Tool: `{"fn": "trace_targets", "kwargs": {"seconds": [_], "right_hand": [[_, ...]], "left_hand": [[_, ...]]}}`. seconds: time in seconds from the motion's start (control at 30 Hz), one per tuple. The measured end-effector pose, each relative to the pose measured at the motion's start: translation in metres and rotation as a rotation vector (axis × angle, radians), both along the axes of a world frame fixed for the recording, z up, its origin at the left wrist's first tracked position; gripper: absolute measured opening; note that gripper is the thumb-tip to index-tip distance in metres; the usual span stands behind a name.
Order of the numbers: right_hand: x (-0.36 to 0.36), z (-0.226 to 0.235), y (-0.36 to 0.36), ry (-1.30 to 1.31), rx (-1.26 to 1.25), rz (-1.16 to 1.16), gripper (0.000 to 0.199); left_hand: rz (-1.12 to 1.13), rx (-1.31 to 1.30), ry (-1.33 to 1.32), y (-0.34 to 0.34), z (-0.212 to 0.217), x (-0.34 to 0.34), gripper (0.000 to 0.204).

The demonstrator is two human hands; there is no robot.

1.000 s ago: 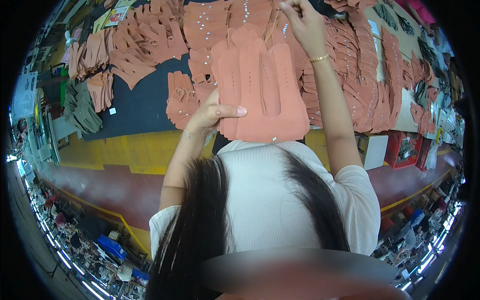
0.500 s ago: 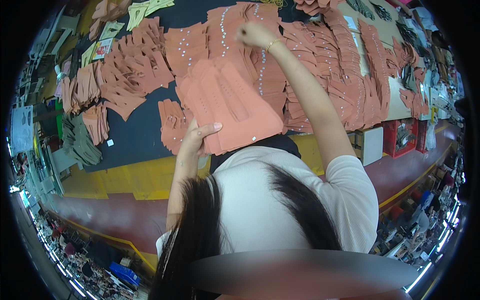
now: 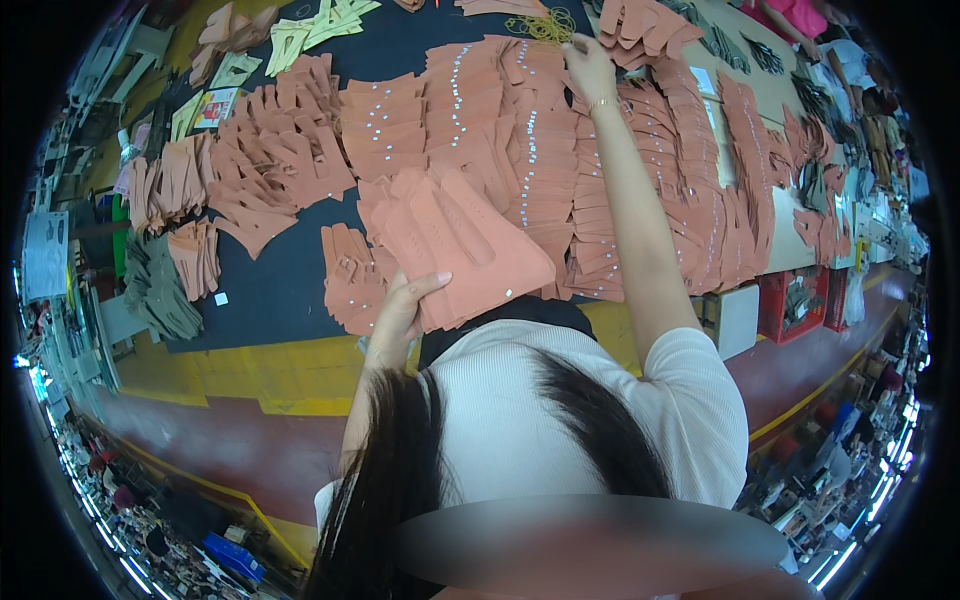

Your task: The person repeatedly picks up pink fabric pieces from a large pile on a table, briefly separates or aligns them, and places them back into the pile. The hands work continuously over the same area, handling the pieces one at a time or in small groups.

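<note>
My left hand (image 3: 400,305) grips the lower left edge of a thick stack of salmon-coloured cut pieces (image 3: 490,255), thumb on top and fingers underneath. The stack is held tilted above the table's near edge. Its pieces have a long slot, and a small white sticker sits near the lower edge. My right hand (image 3: 590,68) is stretched out to the far side, beside a loose heap of thin yellow rubber bands (image 3: 542,27). Its fingers are drawn together at the edge of that heap; what they pinch, if anything, is too small to tell.
Overlapping rows of salmon pieces (image 3: 455,95) with white stickers cover much of the dark table (image 3: 270,290). More salmon stacks (image 3: 285,130) and dark green pieces (image 3: 160,285) lie left. A red crate (image 3: 795,305) stands right, below the table. Another person in pink (image 3: 795,18) is at the far right.
My right hand has moved away and to the right, from above the rows of pieces to the rubber bands. The left hand still holds the stack, little changed.
</note>
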State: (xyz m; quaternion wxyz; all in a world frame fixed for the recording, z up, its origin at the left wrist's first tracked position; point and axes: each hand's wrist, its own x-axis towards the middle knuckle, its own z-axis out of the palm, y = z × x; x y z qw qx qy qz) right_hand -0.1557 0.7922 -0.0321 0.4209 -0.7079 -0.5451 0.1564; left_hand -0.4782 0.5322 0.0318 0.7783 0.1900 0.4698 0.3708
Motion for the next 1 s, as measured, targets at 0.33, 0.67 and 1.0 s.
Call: {"fn": "trace_targets", "kwargs": {"seconds": [0.33,0.67,1.0], "right_hand": [[-0.112,0.075,-0.204,0.005,-0.159,0.717,0.047],[-0.143,0.1,-0.222,0.057,-0.176,0.643,0.099],[-0.136,0.11,-0.222,0.223,-0.296,0.633,0.061]], "left_hand": [[0.088,0.252,0.14,0.026,-0.015,0.019,0.054],[0.184,0.459,-0.123,0.033,0.017,0.039,0.071],[0.104,0.505,-0.036,0.033,0.013,0.032,0.064]]}}
